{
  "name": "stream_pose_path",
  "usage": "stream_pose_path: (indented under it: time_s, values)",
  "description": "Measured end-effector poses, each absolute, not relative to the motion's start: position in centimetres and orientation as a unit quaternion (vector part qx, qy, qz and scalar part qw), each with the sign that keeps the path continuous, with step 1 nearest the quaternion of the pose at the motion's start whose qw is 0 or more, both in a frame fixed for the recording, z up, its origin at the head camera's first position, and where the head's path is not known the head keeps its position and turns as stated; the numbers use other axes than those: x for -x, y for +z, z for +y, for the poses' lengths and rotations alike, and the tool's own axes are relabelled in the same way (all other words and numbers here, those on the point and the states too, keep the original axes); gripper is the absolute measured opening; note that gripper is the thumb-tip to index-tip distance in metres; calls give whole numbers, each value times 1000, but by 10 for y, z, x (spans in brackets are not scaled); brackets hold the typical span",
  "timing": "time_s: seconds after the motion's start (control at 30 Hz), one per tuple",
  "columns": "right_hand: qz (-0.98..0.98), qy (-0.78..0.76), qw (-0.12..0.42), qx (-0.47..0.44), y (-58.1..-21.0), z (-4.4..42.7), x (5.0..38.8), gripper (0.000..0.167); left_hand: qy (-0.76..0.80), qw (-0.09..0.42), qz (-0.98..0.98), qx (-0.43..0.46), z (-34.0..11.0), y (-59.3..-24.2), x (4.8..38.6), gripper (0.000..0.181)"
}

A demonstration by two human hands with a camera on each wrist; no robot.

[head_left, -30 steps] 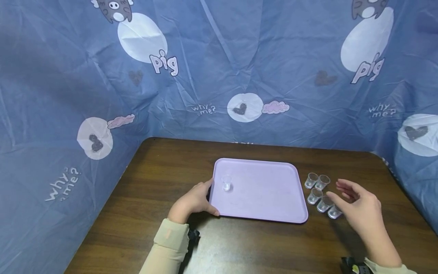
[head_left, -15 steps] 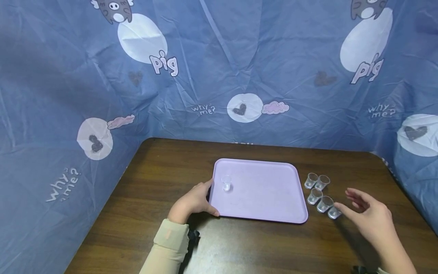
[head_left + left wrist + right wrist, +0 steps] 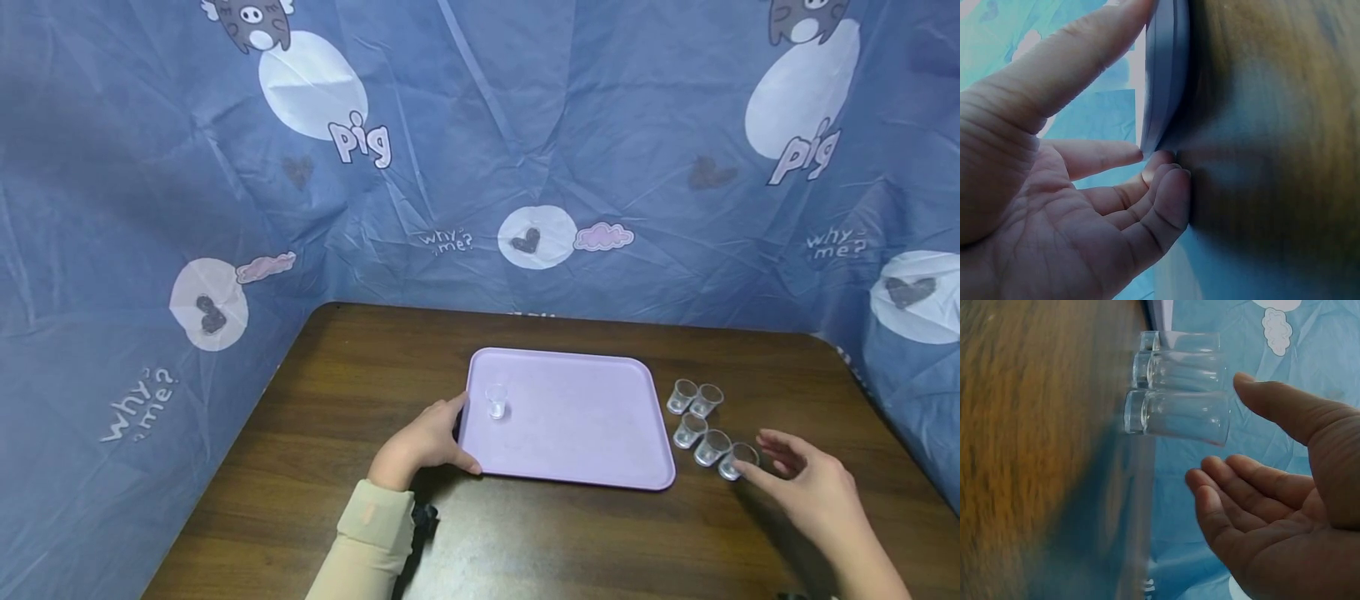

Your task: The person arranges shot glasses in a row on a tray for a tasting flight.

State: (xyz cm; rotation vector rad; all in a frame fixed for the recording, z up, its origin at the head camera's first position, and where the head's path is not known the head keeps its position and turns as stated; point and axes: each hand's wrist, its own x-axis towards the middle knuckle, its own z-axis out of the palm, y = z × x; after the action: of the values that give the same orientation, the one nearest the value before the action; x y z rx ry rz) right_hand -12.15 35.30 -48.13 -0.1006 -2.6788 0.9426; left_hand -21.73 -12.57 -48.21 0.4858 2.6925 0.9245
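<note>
A lilac tray (image 3: 570,417) lies on the table, with one small clear shot glass (image 3: 497,402) standing upright near its left end. My left hand (image 3: 426,437) rests at the tray's left front corner. In the left wrist view, thumb and index finger touch the tray's rim (image 3: 1163,69), spread apart, while the other fingertips rest by the table. My right hand (image 3: 813,487) is spread around the nearest shot glass (image 3: 737,462) of the group to the right. The right wrist view shows the thumb and fingers apart from that glass (image 3: 1179,417), holding nothing.
Several more shot glasses, such as the middle one (image 3: 711,448) and a back one (image 3: 682,397), stand close together right of the tray. The brown wooden table (image 3: 570,542) ends at a blue printed cloth (image 3: 480,167) behind.
My right hand has moved right and toward me from over the shot glasses, then lowered beside the nearest one. My left hand and the tray have stayed put.
</note>
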Motion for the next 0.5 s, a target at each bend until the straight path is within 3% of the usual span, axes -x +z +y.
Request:
stream_pose_path:
  time_s: [0.5]
  values:
    - [-955, 274, 110, 30, -492, 359, 126, 50, 317, 131, 925, -163, -126, -481, 217, 117]
